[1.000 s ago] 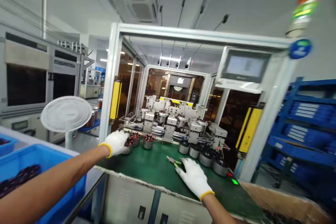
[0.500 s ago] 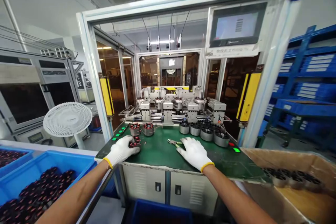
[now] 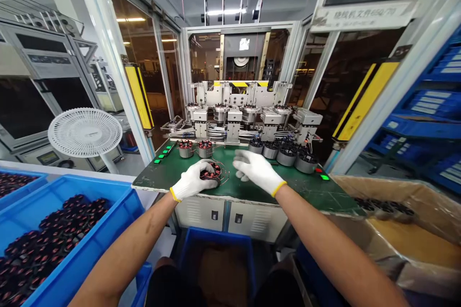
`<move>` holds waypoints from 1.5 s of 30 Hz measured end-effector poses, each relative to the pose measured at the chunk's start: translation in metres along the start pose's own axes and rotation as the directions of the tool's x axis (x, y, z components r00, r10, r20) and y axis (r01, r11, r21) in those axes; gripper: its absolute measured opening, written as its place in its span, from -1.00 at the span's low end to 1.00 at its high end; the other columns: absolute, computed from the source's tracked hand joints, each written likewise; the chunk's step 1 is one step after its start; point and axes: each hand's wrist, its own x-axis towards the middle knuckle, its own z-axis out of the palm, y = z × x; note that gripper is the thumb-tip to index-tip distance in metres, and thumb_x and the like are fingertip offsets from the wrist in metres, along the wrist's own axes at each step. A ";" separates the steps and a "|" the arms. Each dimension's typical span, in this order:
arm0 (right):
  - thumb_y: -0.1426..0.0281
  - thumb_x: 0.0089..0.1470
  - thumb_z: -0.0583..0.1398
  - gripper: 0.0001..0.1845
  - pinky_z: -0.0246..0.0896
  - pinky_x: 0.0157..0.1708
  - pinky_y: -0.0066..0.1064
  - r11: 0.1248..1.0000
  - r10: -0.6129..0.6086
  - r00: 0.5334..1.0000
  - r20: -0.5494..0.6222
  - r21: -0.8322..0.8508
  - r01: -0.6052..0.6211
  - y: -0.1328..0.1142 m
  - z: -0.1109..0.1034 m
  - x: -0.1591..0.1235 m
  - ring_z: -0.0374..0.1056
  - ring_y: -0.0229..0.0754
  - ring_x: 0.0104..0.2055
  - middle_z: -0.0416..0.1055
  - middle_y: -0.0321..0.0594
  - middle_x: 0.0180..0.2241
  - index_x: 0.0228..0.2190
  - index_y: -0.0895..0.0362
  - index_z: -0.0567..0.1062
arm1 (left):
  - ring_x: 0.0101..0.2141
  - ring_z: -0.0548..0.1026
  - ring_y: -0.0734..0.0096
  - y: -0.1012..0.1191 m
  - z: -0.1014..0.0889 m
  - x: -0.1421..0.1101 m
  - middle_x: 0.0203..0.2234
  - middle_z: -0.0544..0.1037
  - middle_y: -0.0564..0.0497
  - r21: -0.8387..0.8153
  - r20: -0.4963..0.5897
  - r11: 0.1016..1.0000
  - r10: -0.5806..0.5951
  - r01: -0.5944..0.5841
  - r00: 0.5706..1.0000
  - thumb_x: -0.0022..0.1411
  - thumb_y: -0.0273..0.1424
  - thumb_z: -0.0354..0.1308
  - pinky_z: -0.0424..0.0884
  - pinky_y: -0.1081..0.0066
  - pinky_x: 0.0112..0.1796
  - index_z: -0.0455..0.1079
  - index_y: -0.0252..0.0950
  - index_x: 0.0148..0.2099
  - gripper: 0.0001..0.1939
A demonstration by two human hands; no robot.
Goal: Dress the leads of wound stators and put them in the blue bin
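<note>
Both my hands wear white gloves with yellow cuffs over a green mat [image 3: 173, 172]. My left hand [image 3: 192, 180] is wrapped round a wound stator [image 3: 213, 171] with red and copper coils, resting on the mat; thin copper wire loops trail from it. My right hand [image 3: 256, 170] hovers just right of that stator with its fingers curled; whether it holds the small pliers is hidden. Two more stators [image 3: 195, 148] stand behind, and several metal-cased ones [image 3: 286, 155] sit at the back right.
A winding machine [image 3: 248, 110] with clamps fills the back of the station between yellow light curtains [image 3: 139, 96]. Blue bins [image 3: 54, 235] of dark stators lie at left, a cardboard box [image 3: 403, 220] at right, a white fan [image 3: 85, 133] left, a blue bin [image 3: 216, 259] below.
My left hand has pulled a stator from the back left of the mat to its middle front. My right hand lifted off the mat near the pliers and moved beside it.
</note>
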 end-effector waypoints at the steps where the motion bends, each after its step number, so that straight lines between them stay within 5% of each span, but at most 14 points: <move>1: 0.31 0.16 0.11 -0.44 0.33 -0.50 -0.51 1.000 0.002 0.994 0.108 0.029 -0.005 -0.008 0.008 0.004 0.44 -0.30 -0.43 0.42 -0.06 -0.02 0.16 0.19 0.20 | -0.08 0.43 0.27 0.000 0.000 0.000 -0.01 0.42 -0.03 0.009 0.003 1.000 -0.004 0.004 1.000 -0.05 -0.30 0.31 0.32 0.33 -0.05 0.35 -0.26 -0.31 -0.73; 3: 0.37 0.13 0.11 -0.58 0.28 -0.58 -0.55 0.999 0.008 0.966 0.258 -0.050 0.005 -0.017 0.020 0.014 0.41 -0.32 -0.52 0.52 -0.13 -0.21 0.03 0.21 0.38 | -0.07 0.43 0.26 0.002 -0.001 -0.001 0.00 0.42 -0.04 0.038 -0.001 0.999 -0.026 0.026 1.000 -0.04 -0.28 0.31 0.32 0.32 -0.03 0.36 -0.26 -0.30 -0.73; 5: 0.38 0.13 0.11 -0.74 0.27 -0.56 -0.54 0.986 0.028 0.959 0.281 -0.167 0.020 -0.017 0.019 0.022 0.39 -0.29 -0.55 0.52 -0.21 -0.42 -0.20 0.19 0.52 | -0.05 0.42 0.24 0.004 -0.001 -0.002 0.01 0.42 -0.03 0.069 -0.008 0.997 -0.041 0.042 0.999 -0.04 -0.27 0.30 0.30 0.31 -0.01 0.35 -0.25 -0.31 -0.73; 8: 0.40 0.10 0.14 -0.79 0.31 -0.34 -0.42 0.955 0.041 0.992 0.120 -0.297 -0.004 -0.007 -0.005 0.031 0.45 -0.14 -0.35 0.52 -0.10 -0.37 -0.32 0.20 0.57 | -0.04 0.42 0.25 0.006 0.000 -0.005 0.01 0.41 0.01 0.112 -0.033 0.993 -0.039 0.043 0.999 -0.04 -0.25 0.31 0.29 0.31 0.01 0.33 -0.23 -0.32 -0.72; 11: 0.37 0.17 0.08 -0.69 0.22 -0.09 -0.18 0.908 0.032 0.992 -0.126 -0.411 -0.082 -0.004 -0.034 0.027 0.36 0.09 -0.05 0.47 0.12 -0.16 -0.22 0.27 0.55 | -0.07 0.43 0.29 0.008 0.002 -0.007 -0.04 0.43 0.05 0.167 -0.070 0.984 -0.042 0.054 0.997 0.00 -0.22 0.29 0.30 0.33 -0.04 0.32 -0.22 -0.31 -0.73; 13: 0.28 0.22 0.02 -0.62 0.19 -0.06 -0.18 0.911 -0.065 0.974 -0.217 -0.412 -0.031 -0.010 -0.039 0.019 0.34 0.06 -0.02 0.45 0.05 -0.10 -0.10 0.20 0.51 | -0.09 0.44 0.30 0.012 0.004 -0.008 -0.05 0.43 0.06 0.214 -0.095 0.974 -0.056 0.075 0.994 0.03 -0.20 0.27 0.32 0.34 -0.11 0.32 -0.21 -0.30 -0.74; 16: 0.28 0.19 0.05 -0.64 0.25 -0.28 -0.44 0.940 -0.220 0.976 -0.007 -0.267 0.210 -0.020 -0.022 0.007 0.43 -0.21 -0.31 0.50 -0.23 -0.17 -0.03 0.06 0.46 | -0.10 0.44 0.26 0.017 0.006 -0.010 -0.02 0.41 0.04 0.298 -0.123 0.948 -0.080 0.114 0.989 0.06 -0.17 0.24 0.32 0.34 -0.21 0.33 -0.21 -0.27 -0.73; 18: 0.38 0.13 0.08 -0.64 0.20 -0.46 -0.52 0.941 -0.205 0.954 0.219 -0.223 0.253 -0.021 -0.005 0.004 0.38 -0.31 -0.50 0.52 -0.29 -0.27 -0.04 0.09 0.46 | -0.10 0.44 0.24 0.019 0.005 -0.012 -0.02 0.41 0.02 0.336 -0.112 0.935 -0.077 0.111 0.991 0.12 -0.15 0.17 0.33 0.33 -0.22 0.34 -0.19 -0.22 -0.74; 20: 0.43 0.09 0.10 -0.68 0.14 -0.50 -0.51 0.924 -0.143 0.935 0.324 -0.294 0.243 -0.018 0.005 0.002 0.36 -0.30 -0.53 0.52 -0.28 -0.36 -0.12 0.13 0.51 | -0.11 0.44 0.25 0.019 0.002 -0.015 -0.04 0.42 0.03 0.351 -0.078 0.933 -0.052 0.076 0.996 0.21 -0.17 0.08 0.33 0.31 -0.18 0.35 -0.16 -0.14 -0.76; 25: 0.30 0.20 0.03 -0.68 0.08 -0.45 -0.43 0.705 -0.266 0.946 0.185 -0.632 0.322 -0.013 -0.009 -0.009 0.42 -0.11 -0.34 0.52 -0.16 -0.37 -0.25 0.07 0.57 | 0.04 0.31 0.10 0.023 0.002 -0.018 0.08 0.31 -0.09 0.554 -0.167 0.833 0.099 0.010 0.981 0.21 -0.19 0.08 0.29 0.19 -0.03 0.42 -0.24 -0.26 -0.77; 28: 0.33 0.22 -0.03 -0.66 0.07 -0.45 -0.38 0.493 -0.352 0.929 0.113 -0.822 0.286 -0.024 -0.020 -0.021 0.43 -0.02 -0.34 0.50 -0.10 -0.38 -0.26 0.09 0.53 | 0.02 0.27 -0.01 0.037 0.008 -0.014 -0.01 0.36 -0.19 0.729 -0.223 0.682 0.152 0.061 0.963 0.20 -0.19 0.08 0.23 0.08 -0.01 0.43 -0.29 -0.37 -0.72; 31: 0.43 0.19 -0.04 -0.71 0.07 -0.44 -0.37 0.401 -0.403 0.909 0.106 -0.873 0.279 -0.039 -0.019 -0.031 0.43 -0.02 -0.35 0.46 -0.09 -0.39 -0.27 0.11 0.47 | -0.01 0.28 -0.06 0.054 0.012 -0.005 -0.09 0.39 -0.23 0.784 -0.277 0.604 0.138 0.141 0.951 0.14 -0.13 0.13 0.21 0.03 -0.04 0.46 -0.31 -0.25 -0.67; 37: 0.44 0.21 -0.07 -0.75 0.07 -0.48 -0.38 0.395 -0.440 0.898 0.024 -0.892 0.218 -0.055 -0.011 -0.036 0.42 -0.03 -0.38 0.43 -0.09 -0.40 -0.29 0.13 0.40 | -0.21 0.41 0.21 0.056 0.005 0.015 -0.29 0.51 -0.02 0.641 -0.085 0.767 0.090 -0.014 0.992 0.22 -0.27 0.08 0.29 0.28 -0.20 0.49 -0.17 -0.22 -0.81; 45: 0.48 0.12 0.02 -0.81 0.20 -0.45 -0.25 0.418 -0.554 0.827 0.092 -0.829 0.371 -0.061 0.005 -0.050 0.42 0.06 -0.35 0.43 -0.05 -0.40 -0.29 0.19 0.42 | -0.16 0.46 0.29 0.041 0.007 0.016 -0.27 0.56 -0.02 0.401 -0.159 0.912 0.162 -0.086 0.974 0.15 -0.47 0.03 0.33 0.34 -0.10 0.47 -0.27 -0.22 -0.80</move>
